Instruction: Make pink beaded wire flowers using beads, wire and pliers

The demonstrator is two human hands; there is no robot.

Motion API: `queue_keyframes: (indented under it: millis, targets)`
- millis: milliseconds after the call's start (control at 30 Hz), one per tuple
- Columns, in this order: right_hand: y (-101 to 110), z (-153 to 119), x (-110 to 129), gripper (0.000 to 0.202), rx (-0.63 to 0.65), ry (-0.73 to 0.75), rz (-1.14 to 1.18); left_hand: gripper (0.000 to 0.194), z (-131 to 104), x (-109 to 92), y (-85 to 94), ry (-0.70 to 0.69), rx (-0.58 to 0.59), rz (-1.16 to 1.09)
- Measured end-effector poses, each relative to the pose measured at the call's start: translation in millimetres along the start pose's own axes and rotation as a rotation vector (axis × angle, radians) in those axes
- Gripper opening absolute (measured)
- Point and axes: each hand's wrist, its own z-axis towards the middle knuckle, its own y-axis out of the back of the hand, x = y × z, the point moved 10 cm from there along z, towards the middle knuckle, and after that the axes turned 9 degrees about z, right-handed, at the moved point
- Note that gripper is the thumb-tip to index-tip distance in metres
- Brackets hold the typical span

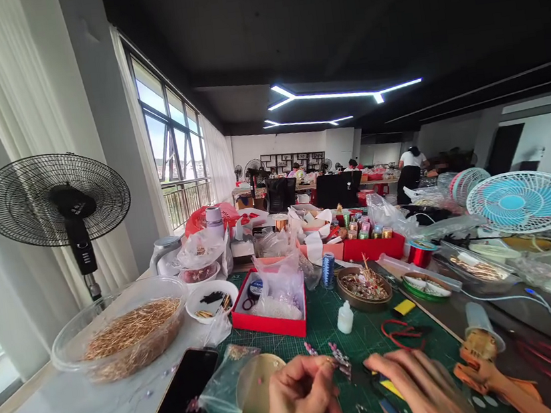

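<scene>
My left hand (306, 394) is closed, thumb and forefinger pinching a small beaded ornament (342, 360) with pink and pale beads. Its held end is hidden by the fingertips. To the right, my right hand (421, 386) curls over a hand tool with yellow-and-blue handles (391, 390), probably pliers; its jaws are hard to make out. Left of my left hand lies a round gold-toned dish (250, 390), partly over a clear plastic bag (222, 390). Both hands are low over a green cutting mat (283, 349).
A white dropper bottle (345, 318), red-handled pliers (404, 335) and a round bead tray (366, 299) stand ahead. A red box (270, 326), a phone (179, 406) and a tub of gold wires (130, 331) are leftward. An orange clamp-like tool (486, 365) lies right.
</scene>
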Motion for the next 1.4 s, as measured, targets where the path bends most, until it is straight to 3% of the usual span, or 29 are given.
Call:
queue_keyframes:
  millis: [100, 267, 500, 633, 1400]
  targets:
    - [7.7, 6.7, -0.9, 0.045, -0.014, -0.048, 0.009, 0.043, -1.8, -0.5, -3.7, -0.003, 0.016, 0.002]
    - [7.3, 8.9, 2.0, 0.054, 0.073, -0.04, 0.028, 0.042, -3.5, 1.0, -6.1, -0.002, 0.023, 0.033]
    - [19.7, 12.4, 5.7, 0.045, 0.11, 0.033, 0.008, 0.042, -4.4, 2.9, -14.2, -0.004, 0.106, 0.043]
    - [23.3, 14.9, 6.9, 0.045, 0.142, 0.05, 0.001, 0.039, -8.3, -0.5, -15.2, 0.007, 0.096, 0.025]
    - [17.5, 6.6, -0.1, 0.036, 0.163, 0.061, 0.011, 0.036, -8.3, 6.5, -21.4, 0.016, 0.174, 0.009]
